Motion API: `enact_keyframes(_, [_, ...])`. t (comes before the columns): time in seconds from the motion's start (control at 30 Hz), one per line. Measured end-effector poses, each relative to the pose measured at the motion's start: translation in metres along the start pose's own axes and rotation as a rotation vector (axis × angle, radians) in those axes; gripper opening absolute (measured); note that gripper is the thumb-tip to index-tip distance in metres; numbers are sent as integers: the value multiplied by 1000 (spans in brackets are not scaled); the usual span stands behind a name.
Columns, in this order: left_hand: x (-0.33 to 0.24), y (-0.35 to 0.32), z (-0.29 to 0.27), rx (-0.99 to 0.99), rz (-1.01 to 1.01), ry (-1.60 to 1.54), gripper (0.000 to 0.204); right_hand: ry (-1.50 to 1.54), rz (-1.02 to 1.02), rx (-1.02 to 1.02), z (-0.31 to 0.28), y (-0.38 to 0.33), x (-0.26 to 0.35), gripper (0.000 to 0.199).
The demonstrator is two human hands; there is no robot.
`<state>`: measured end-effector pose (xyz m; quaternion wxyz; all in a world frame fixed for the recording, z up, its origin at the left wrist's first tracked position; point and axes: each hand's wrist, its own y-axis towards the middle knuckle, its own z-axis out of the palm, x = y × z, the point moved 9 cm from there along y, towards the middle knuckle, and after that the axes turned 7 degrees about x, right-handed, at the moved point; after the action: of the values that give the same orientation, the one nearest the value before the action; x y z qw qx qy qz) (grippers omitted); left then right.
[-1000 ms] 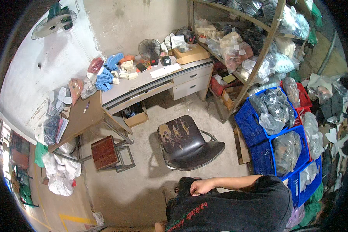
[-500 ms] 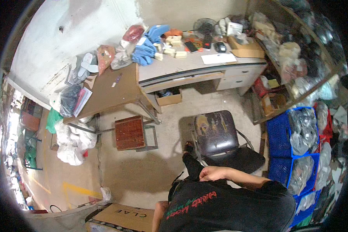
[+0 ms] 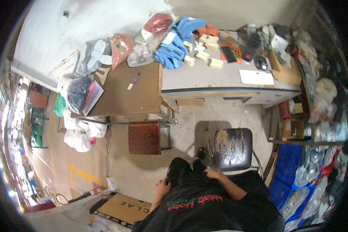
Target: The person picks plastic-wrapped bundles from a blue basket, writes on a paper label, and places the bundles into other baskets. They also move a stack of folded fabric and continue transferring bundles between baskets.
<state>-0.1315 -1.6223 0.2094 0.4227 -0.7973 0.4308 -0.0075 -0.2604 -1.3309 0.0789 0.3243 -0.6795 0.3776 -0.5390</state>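
Both my hands are down at my black trousers (image 3: 178,170), one at each side. My left hand (image 3: 163,188) is closed at the cloth on the left, its fingertips partly hidden. On the right, my right hand (image 3: 212,173) is closed with its fingers on the trouser cloth. Neither hand shows any tool or separate object. Just beyond my right hand is a black chair (image 3: 232,149) with a worn, peeling surface. A stool (image 3: 144,138) with a reddish-brown wooden top stands ahead of my left hand.
A brown table (image 3: 131,91) joins a grey desk (image 3: 205,79), bearing blue cut pieces (image 3: 170,50), cream blocks (image 3: 202,56), a phone (image 3: 228,54) and a fan (image 3: 255,40). Blue crates (image 3: 284,166) of bagged goods stand right. A cardboard box (image 3: 121,208) lies near left.
My left hand has come up into view at the trousers. My right hand stays closed at the cloth. My view has shifted, and the chair now appears more directly ahead.
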Motion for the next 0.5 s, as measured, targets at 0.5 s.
enact_keyframes(0.5, [-73,223,-148,98,90,-58,36,-339,-83,-317,-166,172,-92,40])
